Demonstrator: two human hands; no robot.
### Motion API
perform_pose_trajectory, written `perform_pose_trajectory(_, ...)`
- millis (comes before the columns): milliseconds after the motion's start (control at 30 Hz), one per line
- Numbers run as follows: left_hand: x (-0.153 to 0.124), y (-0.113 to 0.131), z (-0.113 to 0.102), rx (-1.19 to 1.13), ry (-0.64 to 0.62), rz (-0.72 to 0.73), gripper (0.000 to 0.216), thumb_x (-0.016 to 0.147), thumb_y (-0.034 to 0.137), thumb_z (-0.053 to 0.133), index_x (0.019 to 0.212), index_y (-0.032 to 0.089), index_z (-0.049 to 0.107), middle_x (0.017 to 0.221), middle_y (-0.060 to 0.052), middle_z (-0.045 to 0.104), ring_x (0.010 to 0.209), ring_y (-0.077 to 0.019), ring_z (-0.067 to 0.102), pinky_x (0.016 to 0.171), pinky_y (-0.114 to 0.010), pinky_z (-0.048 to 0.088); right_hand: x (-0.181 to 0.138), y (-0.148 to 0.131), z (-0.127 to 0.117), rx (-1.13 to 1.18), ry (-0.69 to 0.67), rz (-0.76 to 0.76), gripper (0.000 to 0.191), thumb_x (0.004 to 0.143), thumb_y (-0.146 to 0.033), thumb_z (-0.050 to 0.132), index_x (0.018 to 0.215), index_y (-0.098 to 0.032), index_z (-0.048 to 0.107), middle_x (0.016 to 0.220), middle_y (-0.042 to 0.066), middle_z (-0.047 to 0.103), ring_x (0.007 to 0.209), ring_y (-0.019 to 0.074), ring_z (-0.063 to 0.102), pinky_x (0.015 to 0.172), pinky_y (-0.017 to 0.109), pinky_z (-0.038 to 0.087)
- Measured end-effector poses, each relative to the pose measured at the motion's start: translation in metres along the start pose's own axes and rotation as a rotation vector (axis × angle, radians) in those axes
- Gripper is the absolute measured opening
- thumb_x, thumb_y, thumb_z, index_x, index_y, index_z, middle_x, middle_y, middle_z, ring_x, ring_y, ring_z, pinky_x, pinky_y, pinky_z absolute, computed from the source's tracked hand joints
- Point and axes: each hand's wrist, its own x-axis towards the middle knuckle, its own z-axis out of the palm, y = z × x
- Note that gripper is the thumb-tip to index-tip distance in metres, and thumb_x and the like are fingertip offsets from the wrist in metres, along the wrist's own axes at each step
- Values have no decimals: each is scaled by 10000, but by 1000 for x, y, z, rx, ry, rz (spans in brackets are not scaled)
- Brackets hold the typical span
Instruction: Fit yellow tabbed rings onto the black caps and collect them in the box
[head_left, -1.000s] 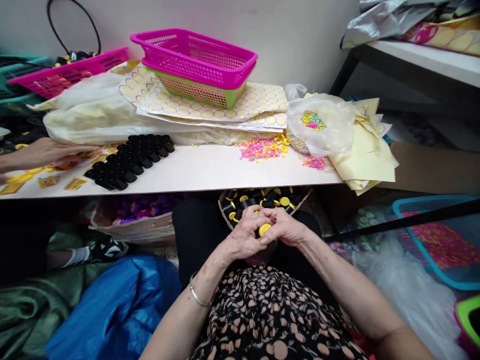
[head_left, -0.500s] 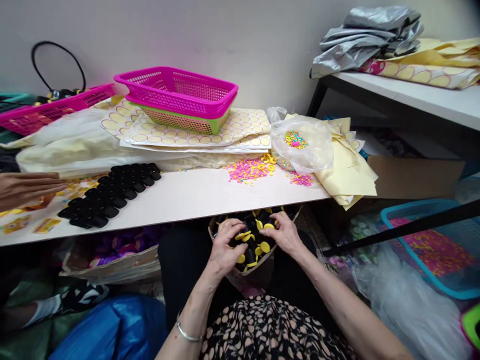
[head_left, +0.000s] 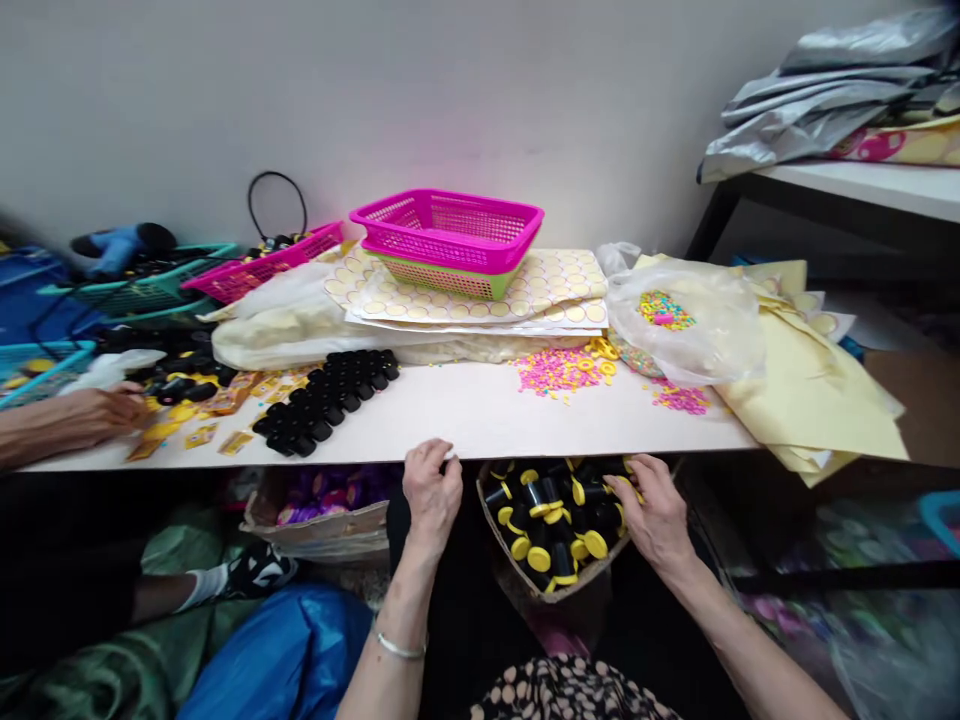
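A heart-shaped cardboard box (head_left: 501, 545) stands on my lap under the table edge. It is full of black canisters (head_left: 564, 562) with yellow lids (head_left: 596, 544). My left hand (head_left: 430, 492) is beside the box at the table's front edge, fingers curled; a small white bit shows at the fingertips, too small to name. At the right side of the box, my right hand (head_left: 652, 508) has its fingers bent over the rim, the tips against the yellow-lidded canisters. Whether it grips one is hidden.
Black caps (head_left: 330, 400) stand in rows on the white table (head_left: 450, 420). Pink and yellow beads (head_left: 559, 370) lie beside a plastic bag (head_left: 712, 315). Stacked baskets (head_left: 450, 230) are behind. A co-worker's hand (head_left: 97, 418) works at the left. Purple items fill another box (head_left: 315, 530).
My left hand has come out of the box to the left. My right hand has moved to its right side, uncovering the canisters. The view has swung left; the co-worker's hand has moved.
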Motion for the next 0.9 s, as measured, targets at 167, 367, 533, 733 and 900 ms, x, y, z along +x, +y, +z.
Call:
perform_pose_trajectory(167, 82, -45, -9, 424, 107, -248, 225, 742, 180, 489, 925, 159, 618, 995, -107, 561, 953, -246, 507, 790, -338, 418, 24, 6, 4, -91, 46, -98, 225, 809, -353, 538, 896, -155, 602, 956, 108, 593, 896, 231, 549, 807, 377, 464)
perform_pose_trajectory(367, 128, -85, -14, 568, 118, -320, 200, 797, 230, 460, 930, 130, 572, 1001, -126, 491, 751, -192, 544, 584, -280, 382, 34, 22, 21, -43, 41, -102, 237, 783, -383, 543, 861, -168, 605, 923, 95, 599, 835, 218, 571, 750, 352, 476)
perform_pose_trajectory(533, 154, -87, -7, 574, 23, -262, 250, 808, 301, 462, 917, 104, 571, 1018, -157, 469, 745, -212, 539, 577, -298, 372, 55, 1, 22, -36, -35, -47, 170, 791, -324, 525, 858, -186, 599, 944, 87, 586, 880, 215, 553, 752, 337, 464)
perform_pose_trajectory(733, 176, -103, 6, 672, 42, -171, 239, 733, 301, 502, 841, 110, 597, 1032, -167, 487, 862, -282, 497, 604, -328, 382, 110, -11, 39, -34, -215, 28, 151, 795, -234, 462, 769, -198, 607, 840, 57, 564, 824, 187, 532, 723, 304, 420)
perform_pose_trajectory(900, 168, -96, -4, 567, 82, -67, 240, 735, 276, 450, 872, 129, 581, 982, -138, 560, 910, -269, 495, 715, -348, 393, 132, -16, 66, -105, -339, 86, 186, 791, -187, 438, 725, -194, 612, 787, 33, 559, 754, 158, 521, 659, 267, 368)
